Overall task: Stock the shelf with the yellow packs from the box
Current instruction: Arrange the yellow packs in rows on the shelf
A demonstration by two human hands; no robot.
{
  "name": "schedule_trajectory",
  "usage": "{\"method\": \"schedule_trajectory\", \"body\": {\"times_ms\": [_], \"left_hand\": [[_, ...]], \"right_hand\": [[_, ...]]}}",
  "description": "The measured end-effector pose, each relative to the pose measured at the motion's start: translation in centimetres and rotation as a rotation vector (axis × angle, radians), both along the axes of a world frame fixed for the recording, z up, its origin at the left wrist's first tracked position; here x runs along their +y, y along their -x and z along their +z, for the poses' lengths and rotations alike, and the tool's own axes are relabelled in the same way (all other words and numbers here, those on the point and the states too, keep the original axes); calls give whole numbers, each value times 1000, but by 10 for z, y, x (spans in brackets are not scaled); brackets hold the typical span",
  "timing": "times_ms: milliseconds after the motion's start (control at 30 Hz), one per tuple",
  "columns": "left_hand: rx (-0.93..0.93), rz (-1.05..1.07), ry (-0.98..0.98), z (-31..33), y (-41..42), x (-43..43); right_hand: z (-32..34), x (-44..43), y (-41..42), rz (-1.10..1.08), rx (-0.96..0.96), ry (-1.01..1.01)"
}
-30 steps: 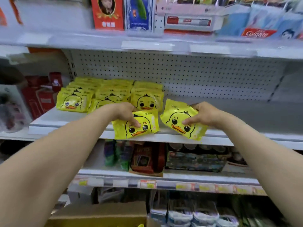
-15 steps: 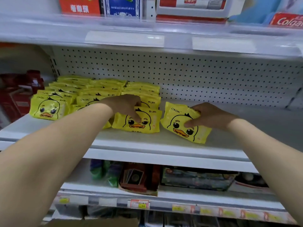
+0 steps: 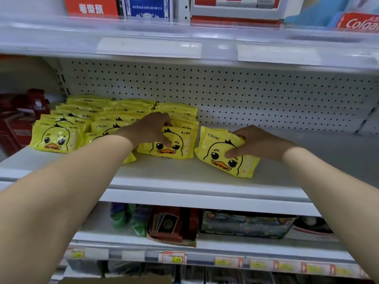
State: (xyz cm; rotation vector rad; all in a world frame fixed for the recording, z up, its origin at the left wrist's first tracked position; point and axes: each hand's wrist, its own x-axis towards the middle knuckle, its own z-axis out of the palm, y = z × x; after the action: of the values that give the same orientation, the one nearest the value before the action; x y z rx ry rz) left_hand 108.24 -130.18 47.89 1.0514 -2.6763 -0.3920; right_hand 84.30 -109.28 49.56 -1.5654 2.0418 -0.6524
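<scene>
White store shelf (image 3: 184,175) across the middle of the view, backed by a perforated panel (image 3: 266,99). Above it, an upper shelf (image 3: 143,48) carrying a red box (image 3: 91,6), a blue box (image 3: 143,7) and a Colgate carton (image 3: 361,22) at the far right. Below, a lower shelf (image 3: 235,245) with green packages (image 3: 127,220), a dark red card box (image 3: 166,224) and a long printed box (image 3: 246,224). Price tags (image 3: 174,257) along its front rail.

On the left half of the middle shelf, yellow packs (image 3: 114,113) with a duck face, overlapping in three rows from the panel toward the front edge. Dark red cartons (image 3: 20,119) just beside them on the left.

Two bare forearms reaching in from the lower corners.

Left hand (image 3: 149,128) curled over the top of the front pack of the right-most row, the left-hand pack (image 3: 178,150). Thumb pressed on the duck's face, other fingers hidden behind the top edge. Pack leaning against the row behind it.

Right hand (image 3: 256,143) gripping the right-hand pack (image 3: 221,158), thumb on the printed front, fingers wrapped over its upper right edge. Pack tilted, lower edge down on the board, just beside the left-hand pack with a narrow gap between.

Of the cardboard box (image 3: 123,280), only a brown strip at the very bottom of the view, well apart from both hands.
</scene>
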Motion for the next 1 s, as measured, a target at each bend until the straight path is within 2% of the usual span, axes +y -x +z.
{"method": "schedule_trajectory", "body": {"times_ms": [167,300,367,433,533,633,833,1000], "left_hand": [[39,-7,73,-1,-3,2],[333,-134,147,13,8,23],[338,-234,78,24,20,45],[255,-316,-23,29,35,68],[206,-368,-133,25,55,82],[264,-356,-182,20,63,81],[422,-285,-306,7,73,77],[474,-279,-327,-1,89,79]], "right_hand": [[3,-1,-5,11,32,-31],[7,-2,-7,4,60,-32],[8,-4,-7,8,68,-35],[10,-6,-7,26,59,-26],[13,-4,-6,69,37,8],[13,3,4,69,-25,43],[7,20,38,12,-299,248],[-7,17,55,-1,-291,267]]}}
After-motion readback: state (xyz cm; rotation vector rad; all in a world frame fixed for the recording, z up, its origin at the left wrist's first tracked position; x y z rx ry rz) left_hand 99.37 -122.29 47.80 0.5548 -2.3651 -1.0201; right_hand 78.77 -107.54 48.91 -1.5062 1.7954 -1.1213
